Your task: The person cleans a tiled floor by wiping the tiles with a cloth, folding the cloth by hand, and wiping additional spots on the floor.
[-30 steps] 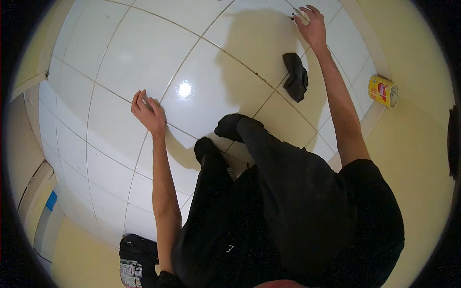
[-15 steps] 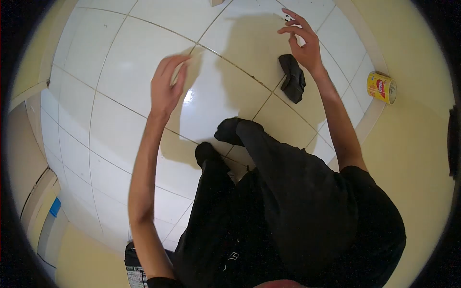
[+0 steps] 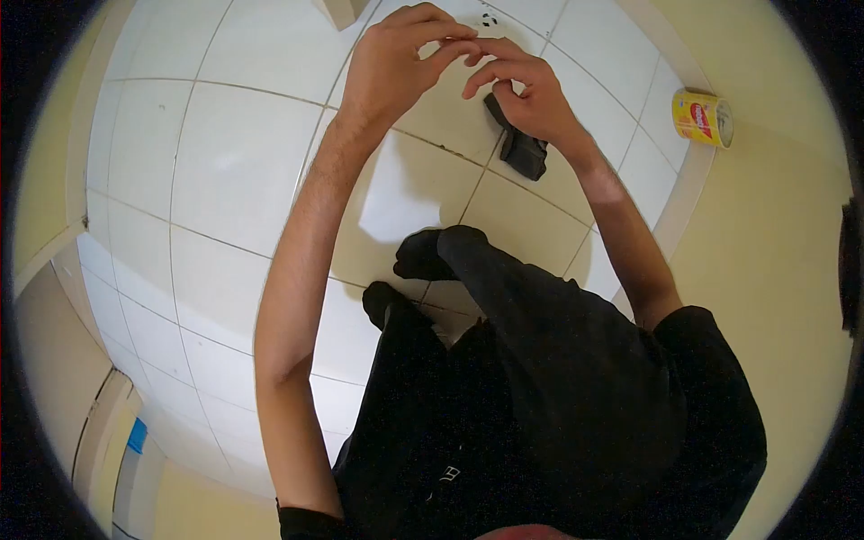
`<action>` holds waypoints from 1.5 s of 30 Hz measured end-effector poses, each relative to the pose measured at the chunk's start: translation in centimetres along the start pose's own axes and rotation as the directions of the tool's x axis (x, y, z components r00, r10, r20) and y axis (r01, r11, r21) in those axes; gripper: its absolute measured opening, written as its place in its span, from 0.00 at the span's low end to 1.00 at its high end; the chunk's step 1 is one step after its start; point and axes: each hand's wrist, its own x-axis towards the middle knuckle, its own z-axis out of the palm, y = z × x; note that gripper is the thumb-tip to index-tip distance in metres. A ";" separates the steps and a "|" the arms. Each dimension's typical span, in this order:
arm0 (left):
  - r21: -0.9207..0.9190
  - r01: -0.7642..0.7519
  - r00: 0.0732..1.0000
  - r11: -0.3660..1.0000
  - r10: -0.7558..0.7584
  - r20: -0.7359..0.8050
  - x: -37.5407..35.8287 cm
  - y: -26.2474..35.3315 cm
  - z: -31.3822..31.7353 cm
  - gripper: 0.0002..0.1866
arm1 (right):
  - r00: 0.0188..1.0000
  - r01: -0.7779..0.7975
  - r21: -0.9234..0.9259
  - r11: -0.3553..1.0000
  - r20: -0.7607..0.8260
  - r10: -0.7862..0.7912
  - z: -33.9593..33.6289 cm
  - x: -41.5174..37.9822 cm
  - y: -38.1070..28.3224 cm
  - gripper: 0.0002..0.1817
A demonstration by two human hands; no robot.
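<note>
My left hand [image 3: 400, 67] is raised above the floor, its thumb and fingertips drawn into a pinch. Close against those fingertips is my right hand [image 3: 526, 90], with bent fingers that reach toward the same spot. Whatever may be between the fingertips is too small to make out. Below my right hand, partly covered by it, a black folded item [image 3: 525, 155] lies on the floor; it looks like soft cloth or leather. Small black bits [image 3: 489, 18] are on the tiles just beyond my hands.
A yellow can with a red label [image 3: 702, 119] lies by the right wall. White floor tiles [image 3: 243, 162] spread around my black-socked feet [image 3: 421, 256]. A pale block-like leg [image 3: 340, 11] stands at the top edge, and a blue object [image 3: 137, 436] is at lower left.
My hands were wide apart; now their fingertips meet. My left hand has moved up and right, my right hand slightly down and left. The view has shifted a little.
</note>
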 end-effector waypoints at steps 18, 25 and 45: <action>-0.052 -0.023 0.998 0.998 0.026 0.066 0.2 -0.8 2.1 0.08 | 0.999 -0.042 -0.047 0.998 0.020 0.043 -0.7 -2.4 0.3 0.24; -0.076 0.059 0.997 0.995 -0.056 0.045 0.6 -3.2 3.7 0.10 | 0.999 -0.044 -0.084 0.996 0.013 0.046 -0.7 -2.0 1.9 0.21; -0.051 -0.312 0.950 0.949 0.311 -0.021 4.2 -6.1 8.6 0.18 | 0.843 -0.220 0.972 0.082 0.147 0.517 -4.2 0.8 7.6 0.37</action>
